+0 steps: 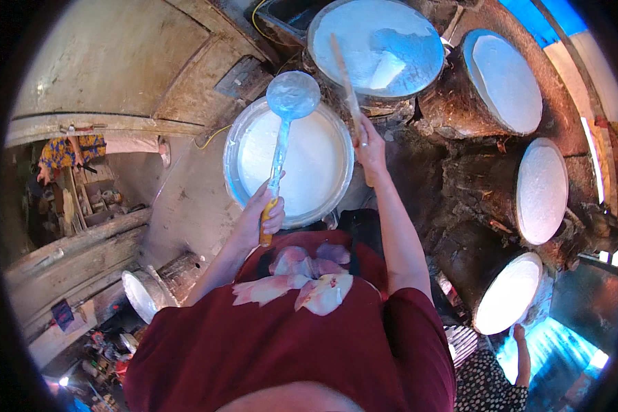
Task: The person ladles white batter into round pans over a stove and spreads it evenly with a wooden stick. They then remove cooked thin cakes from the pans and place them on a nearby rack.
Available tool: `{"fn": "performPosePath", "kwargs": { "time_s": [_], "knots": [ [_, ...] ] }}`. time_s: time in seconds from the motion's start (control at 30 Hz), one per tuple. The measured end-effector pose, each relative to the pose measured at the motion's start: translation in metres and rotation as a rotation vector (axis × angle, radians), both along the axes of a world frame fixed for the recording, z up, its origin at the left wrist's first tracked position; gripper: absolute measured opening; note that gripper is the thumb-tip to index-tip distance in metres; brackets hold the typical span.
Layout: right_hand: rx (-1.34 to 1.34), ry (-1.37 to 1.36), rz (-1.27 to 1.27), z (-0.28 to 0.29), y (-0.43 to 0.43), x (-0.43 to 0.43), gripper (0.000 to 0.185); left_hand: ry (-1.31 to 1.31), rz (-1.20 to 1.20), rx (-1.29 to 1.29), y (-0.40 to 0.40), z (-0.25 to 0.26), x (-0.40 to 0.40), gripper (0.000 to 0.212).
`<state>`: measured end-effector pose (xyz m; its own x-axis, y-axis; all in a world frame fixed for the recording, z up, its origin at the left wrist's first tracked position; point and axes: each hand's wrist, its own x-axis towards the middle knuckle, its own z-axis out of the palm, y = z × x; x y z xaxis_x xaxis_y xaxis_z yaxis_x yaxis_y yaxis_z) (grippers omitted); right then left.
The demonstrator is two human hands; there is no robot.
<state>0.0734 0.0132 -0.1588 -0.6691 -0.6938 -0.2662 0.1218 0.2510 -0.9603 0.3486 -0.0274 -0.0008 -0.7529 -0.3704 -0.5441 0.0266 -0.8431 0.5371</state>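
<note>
Before me stands a round metal basin (230, 170) holding a white liquid. My left hand (260, 213) grips the yellow handle of a metal ladle (293, 95), whose wet, shallow bowl is raised over the basin's far rim. A thin stick (344, 69) is in my right hand (369, 147), at the basin's right side. The stick's far end reaches over a large round vessel (376, 46) with a white, partly bluish surface, at the top of the view. From this view I cannot tell whether the stick touches that surface.
More round vessels with white contents line the right side, one at the upper right (507, 85), one mid right (542, 190), one lower right (510, 293). A person's arm (523, 355) reaches near the last. A metal pot (147, 293) is at lower left; another person (74, 152) is beyond a wooden ledge.
</note>
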Motion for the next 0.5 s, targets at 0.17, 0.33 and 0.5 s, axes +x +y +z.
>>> {"fn": "performPosePath", "kwargs": {
  "time_s": [0.17,0.33,0.5],
  "knots": [
    [0.071,-0.121,-0.143,0.020,0.032,-0.050,0.042,-0.043,0.001,-0.029,0.003,0.001,-0.004,0.047],
    [0.232,0.651,0.002,0.004,0.055,-0.044,0.040,-0.084,-0.037,0.005,-0.005,-0.018,-0.002,0.032],
    [0.187,0.740,-0.107,-0.006,0.071,-0.112,0.047,-0.157,-0.029,0.018,-0.004,-0.012,-0.007,0.028]
  ]
}}
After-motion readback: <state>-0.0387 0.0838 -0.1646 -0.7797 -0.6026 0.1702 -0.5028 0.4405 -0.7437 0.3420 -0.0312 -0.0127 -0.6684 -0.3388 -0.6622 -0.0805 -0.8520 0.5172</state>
